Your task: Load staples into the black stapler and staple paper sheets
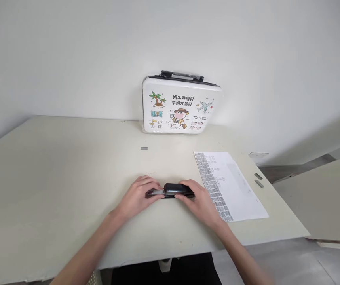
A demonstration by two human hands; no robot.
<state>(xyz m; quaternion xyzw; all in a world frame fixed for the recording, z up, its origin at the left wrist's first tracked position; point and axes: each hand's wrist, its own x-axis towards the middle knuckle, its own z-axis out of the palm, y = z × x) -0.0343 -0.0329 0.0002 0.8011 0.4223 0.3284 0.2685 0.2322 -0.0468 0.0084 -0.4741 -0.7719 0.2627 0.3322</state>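
A black stapler lies level at the table's front middle, between my two hands. My left hand is closed around its left end, where a grey metal strip shows by the fingertips; I cannot tell whether this is loose staples or part of the stapler. With thumb below and fingers on top, my right hand grips the stapler's right end. Its black top cover sits between the hands. A small grey staple strip lies apart, farther back on the table.
A white cartoon-printed case with a black handle stands against the wall. Right of my hands lies a paper sheet with dark stripes down its left side. Two more staple strips rest near the right edge of the table.
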